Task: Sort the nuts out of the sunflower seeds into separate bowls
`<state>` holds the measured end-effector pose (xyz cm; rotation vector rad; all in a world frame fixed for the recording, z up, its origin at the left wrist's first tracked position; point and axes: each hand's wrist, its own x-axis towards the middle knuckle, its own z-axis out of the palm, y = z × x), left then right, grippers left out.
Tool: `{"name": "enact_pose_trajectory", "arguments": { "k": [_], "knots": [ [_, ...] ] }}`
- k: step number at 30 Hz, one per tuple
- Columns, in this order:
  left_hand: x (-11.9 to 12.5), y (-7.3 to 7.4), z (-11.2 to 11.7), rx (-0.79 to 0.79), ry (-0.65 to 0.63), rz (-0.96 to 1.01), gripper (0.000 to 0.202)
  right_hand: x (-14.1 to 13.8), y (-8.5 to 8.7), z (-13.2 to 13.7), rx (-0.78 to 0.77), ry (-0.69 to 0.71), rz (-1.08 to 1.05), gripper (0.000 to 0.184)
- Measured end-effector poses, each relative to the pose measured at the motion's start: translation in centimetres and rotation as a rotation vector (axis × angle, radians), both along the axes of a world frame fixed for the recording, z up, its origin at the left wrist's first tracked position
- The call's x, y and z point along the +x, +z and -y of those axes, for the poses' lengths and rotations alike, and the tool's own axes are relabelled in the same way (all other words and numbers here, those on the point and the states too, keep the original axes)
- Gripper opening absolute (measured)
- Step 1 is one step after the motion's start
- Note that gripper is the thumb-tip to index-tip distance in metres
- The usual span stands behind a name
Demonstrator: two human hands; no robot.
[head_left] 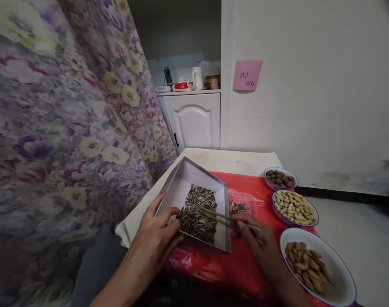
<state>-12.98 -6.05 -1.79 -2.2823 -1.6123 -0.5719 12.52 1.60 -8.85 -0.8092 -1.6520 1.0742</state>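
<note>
A grey-edged white box (pixel 184 177) stands tilted, with a heap of striped sunflower seeds (pixel 199 215) in its lower part. My left hand (pixel 154 238) grips the box's near left side, its fingers bent over the wall and touching the seeds' edge. Between the fingers of my right hand (pixel 256 241) is a pair of chopsticks (pixel 220 216), their tips among the seeds. Just right of the box lies a small clear tray (pixel 251 200) with a small pile of sunflower seeds (pixel 238 207), partly hidden by my right hand.
On the red plastic sheet (pixel 255 185), three bowls line the right side: brown round nuts (pixel 279 178), peanuts (pixel 293 207) and long brown nuts (pixel 305 264). A cream cloth (pixel 233 160) shows behind. The floral curtain (pixel 85 149) hangs close on the left; a wall stands behind.
</note>
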Motion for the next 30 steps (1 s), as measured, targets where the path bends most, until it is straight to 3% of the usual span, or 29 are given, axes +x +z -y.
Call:
{"name": "enact_pose_trajectory", "arguments": {
  "k": [13, 23, 27, 30],
  "knots": [
    [-0.2, 0.1, 0.0, -0.013, -0.002, 0.004, 0.010, -0.3, -1.0, -0.4, -0.015, -0.006, 0.011, 0.026],
    [-0.2, 0.1, 0.0, -0.017, -0.001, -0.005, 0.010, 1.2, 0.4, -0.5, -0.098, -0.052, -0.040, 0.025],
    [-0.2, 0.2, 0.0, -0.026, -0.005, -0.010, 0.010, 3.2, 0.7, -0.7, -0.104, -0.143, 0.003, 0.026],
    [-0.2, 0.2, 0.0, -0.025, -0.009, -0.017, 0.010, 5.2, 1.3, -0.6, -0.098, -0.297, 0.006, 0.028]
  ]
}}
